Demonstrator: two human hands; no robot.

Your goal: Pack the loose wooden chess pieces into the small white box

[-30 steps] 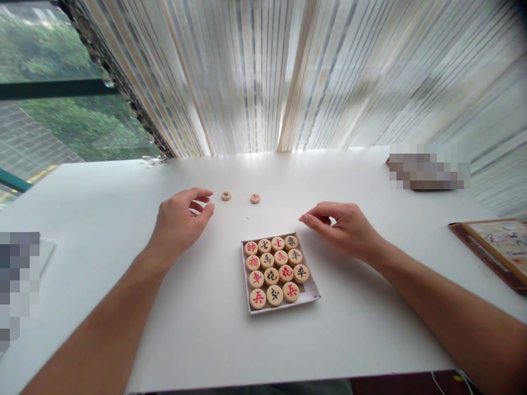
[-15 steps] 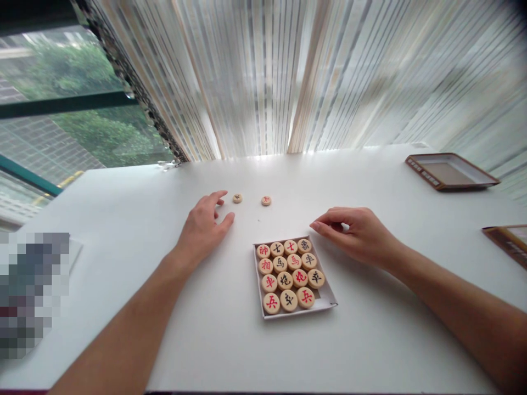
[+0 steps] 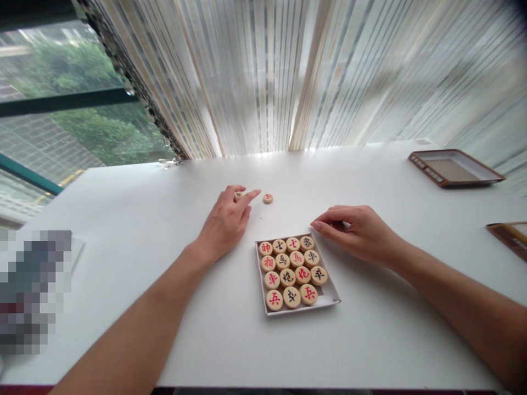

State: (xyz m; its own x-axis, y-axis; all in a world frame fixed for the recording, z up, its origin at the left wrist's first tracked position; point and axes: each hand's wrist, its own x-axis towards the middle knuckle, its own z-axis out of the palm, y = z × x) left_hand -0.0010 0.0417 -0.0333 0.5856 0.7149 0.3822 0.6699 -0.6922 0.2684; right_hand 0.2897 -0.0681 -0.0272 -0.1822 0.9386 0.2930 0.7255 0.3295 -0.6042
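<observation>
Round wooden Chinese chess pieces lie in and beyond a shallow white box, set in rows with red and black characters; a gap shows at its near right corner. My left hand reaches over the table with fingers apart. Its bent fingers are around a loose black-marked piece, partly hidden by them; whether they touch it I cannot tell. The index finger points at a loose red-marked piece, just short of it. My right hand rests beyond the box's right side, thumb and fingertips together, nothing visible in them.
A brown-edged open box lid lies at the far right of the white table. Part of another brown box piece shows at the right edge. A pixelated object is at left. Striped curtains hang behind the table.
My left hand has moved right and slightly forward, its fingers now around the black-marked piece and its index finger near the red-marked one. My right hand stays put. The view has shifted slightly.
</observation>
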